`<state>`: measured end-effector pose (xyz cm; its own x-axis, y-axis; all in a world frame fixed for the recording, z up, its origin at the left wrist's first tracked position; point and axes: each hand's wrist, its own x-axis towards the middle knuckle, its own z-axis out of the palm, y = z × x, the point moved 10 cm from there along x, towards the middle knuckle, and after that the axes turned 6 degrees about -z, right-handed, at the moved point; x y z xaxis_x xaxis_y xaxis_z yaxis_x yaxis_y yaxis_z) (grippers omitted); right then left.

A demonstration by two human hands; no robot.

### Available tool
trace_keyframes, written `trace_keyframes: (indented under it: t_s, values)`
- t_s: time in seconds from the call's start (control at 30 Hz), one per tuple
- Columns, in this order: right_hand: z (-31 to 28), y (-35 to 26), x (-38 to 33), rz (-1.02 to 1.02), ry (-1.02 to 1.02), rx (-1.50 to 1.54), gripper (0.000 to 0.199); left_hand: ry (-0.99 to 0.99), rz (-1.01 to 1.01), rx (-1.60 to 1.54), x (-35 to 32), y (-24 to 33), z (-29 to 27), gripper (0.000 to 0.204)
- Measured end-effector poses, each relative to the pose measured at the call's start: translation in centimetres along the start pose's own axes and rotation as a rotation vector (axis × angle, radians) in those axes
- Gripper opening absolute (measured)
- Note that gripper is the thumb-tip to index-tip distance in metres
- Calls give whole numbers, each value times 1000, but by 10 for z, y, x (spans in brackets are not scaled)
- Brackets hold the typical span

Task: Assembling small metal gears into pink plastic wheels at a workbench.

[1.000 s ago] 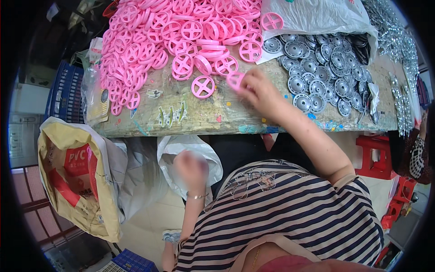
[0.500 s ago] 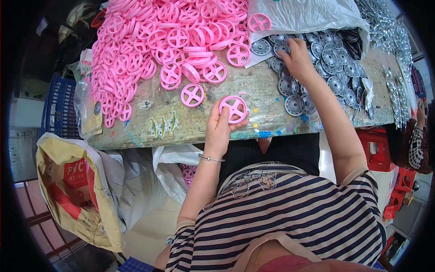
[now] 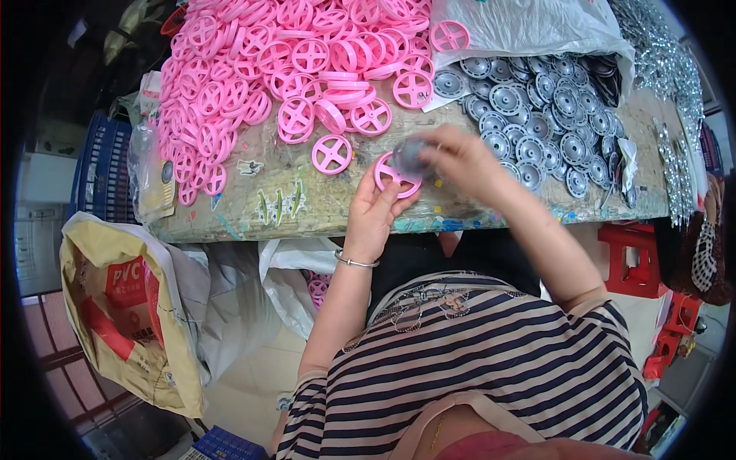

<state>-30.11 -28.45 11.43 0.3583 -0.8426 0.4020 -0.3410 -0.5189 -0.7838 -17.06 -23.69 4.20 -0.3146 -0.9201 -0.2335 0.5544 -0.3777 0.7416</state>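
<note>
My left hand point(image 3: 373, 211) grips a pink plastic wheel ring point(image 3: 406, 186) with four spokes, near the table's front edge. In my right hand point(image 3: 464, 162) is a round grey wheel disc point(image 3: 412, 157), blurred by motion, at the upper right of the pink ring. The disc covers part of the ring; whether the two touch I cannot tell. A single pink ring point(image 3: 332, 154) lies flat just beyond my left hand. Many more pink rings point(image 3: 310, 56) are heaped at the back left. Grey discs point(image 3: 530, 149) spread in a pile to the right.
A white plastic sack point(image 3: 529, 29) lies behind the grey discs. Silver tinsel point(image 3: 665, 57) hangs at the far right. Below the worn table point(image 3: 245, 224) stand an open yellow sack point(image 3: 184, 345) on the left and a red stool point(image 3: 635, 259) on the right. Another person's arm point(image 3: 713, 201) shows at the right edge.
My right hand has come from the grey pile toward the left, bringing a disc over the pink ring. My left hand still holds the ring in nearly the same place.
</note>
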Motion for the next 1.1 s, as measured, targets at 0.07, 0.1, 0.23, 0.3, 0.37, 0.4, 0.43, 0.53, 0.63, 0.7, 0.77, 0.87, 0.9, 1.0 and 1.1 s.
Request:
trace_keyframes:
  t_s: [0.07, 0.1, 0.23, 0.3, 0.37, 0.4, 0.43, 0.53, 0.63, 0.7, 0.77, 0.87, 0.9, 1.0, 1.1]
  values:
    - [22, -2, -13, 129, -70, -12, 32, -8, -3, 13, 0, -2, 1, 44]
    - [24, -2, -14, 128, -73, -10, 32, -16, -6, 27, 0, -3, 1, 43]
    - [32, 25, -23, 333, -108, 123, 31, -26, 7, 53, -2, -3, 3, 42]
    - [38, 30, -27, 400, -153, 229, 30, 0, -30, 139, -2, -7, 1, 42]
    - [42, 33, -30, 521, -172, 293, 31, -6, -13, 143, -1, -7, 0, 41]
    - [41, 32, -32, 520, -175, 291, 31, -12, 2, 150, -2, -7, 1, 39]
    - [41, 33, -35, 525, -172, 272, 29, -14, 6, 151, -1, -6, 1, 39]
    - [41, 25, -37, 491, -136, 256, 28, -8, 13, 197, -4, -7, 4, 37]
    - [44, 13, -36, 421, -134, 192, 29, 0, 92, 171, -13, -1, 2, 35]
    - [50, 8, -37, 384, -167, 126, 29, 32, 127, 250, -24, 4, -4, 33]
    - [62, 12, -41, 383, -242, 314, 29, 180, 242, 618, -50, 25, -9, 30]
    - [41, 10, -27, 409, -194, 167, 29, 565, 329, 844, -115, 49, -54, 28]
    - [38, 16, -20, 370, -183, 115, 31, 629, 337, 799, -140, 48, -80, 30]
    - [38, -4, 16, 142, -120, -3, 45, 818, 210, 985, -216, 39, -149, 37]
    - [45, -19, 48, -125, 26, -435, 61, 860, 38, 1326, -245, 0, -208, 39]
